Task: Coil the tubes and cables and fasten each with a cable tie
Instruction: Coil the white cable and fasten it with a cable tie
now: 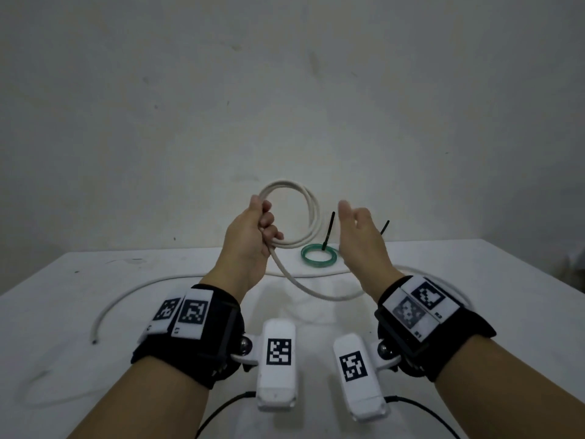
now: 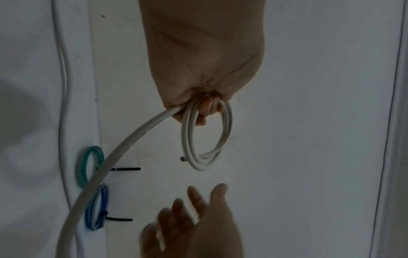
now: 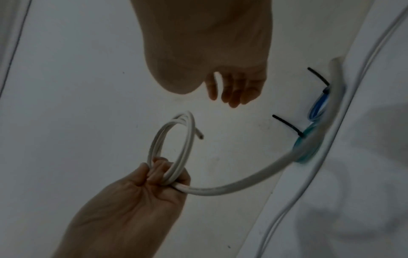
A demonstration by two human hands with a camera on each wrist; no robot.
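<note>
My left hand (image 1: 258,224) (image 2: 206,106) (image 3: 159,176) is raised above the table and grips several loops of a white cable (image 1: 311,213) (image 2: 206,136) (image 3: 172,139). The cable's free length (image 1: 304,285) (image 2: 114,160) (image 3: 243,185) trails down onto the table. My right hand (image 1: 353,221) (image 2: 194,214) (image 3: 232,89) hovers just right of the coil, fingers straight, holding nothing. A green tube coil (image 1: 319,255) (image 2: 85,165) (image 3: 305,148) lies behind with a black cable tie (image 1: 328,231) (image 2: 125,169) (image 3: 287,125) on it. A blue coil (image 2: 97,209) (image 3: 318,106) beside it is tied too.
The white table (image 1: 95,286) ends at a pale wall. More white cable (image 1: 133,296) curves across the left of the table, its end (image 1: 94,341) near the front left. A second black tie tail (image 1: 384,228) shows behind my right hand.
</note>
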